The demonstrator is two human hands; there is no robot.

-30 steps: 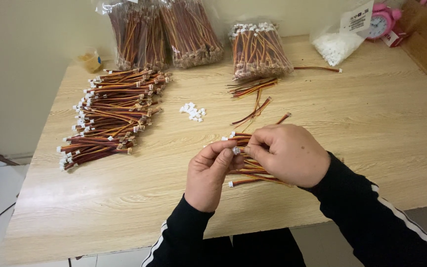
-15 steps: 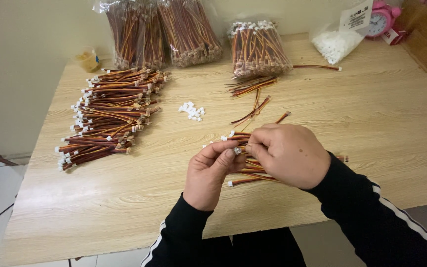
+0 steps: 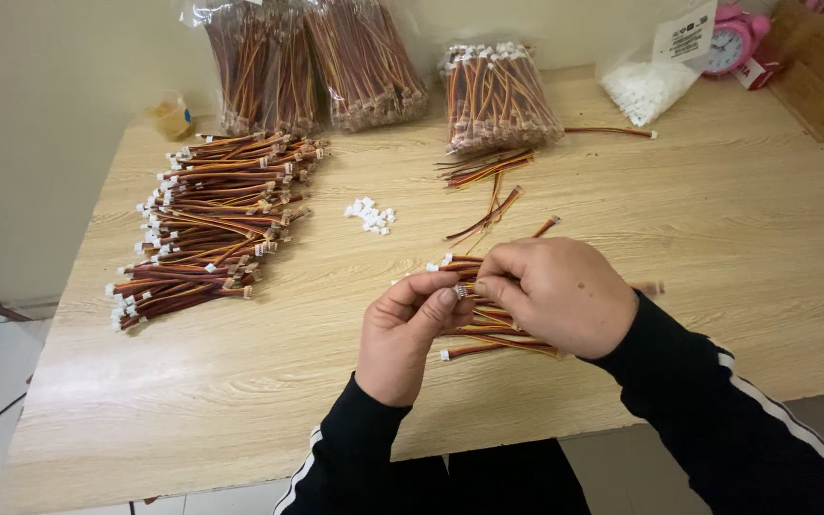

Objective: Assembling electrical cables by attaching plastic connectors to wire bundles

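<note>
Head view, wire lead (image 3: 462, 289) pinched between left hand (image 3: 410, 329), right hand (image 3: 553, 294)

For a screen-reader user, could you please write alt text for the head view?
Two hands, left hand and right hand, pinch a small white connector on a wire above a wooden table. A pile of finished wires lies to the left, bagged bundles at the back.

Three bagged wire bundles (image 3: 364, 62) far; one loose wire pile (image 3: 207, 224) left; one pink clock (image 3: 729, 43); two hands (image 3: 488, 310).
</note>
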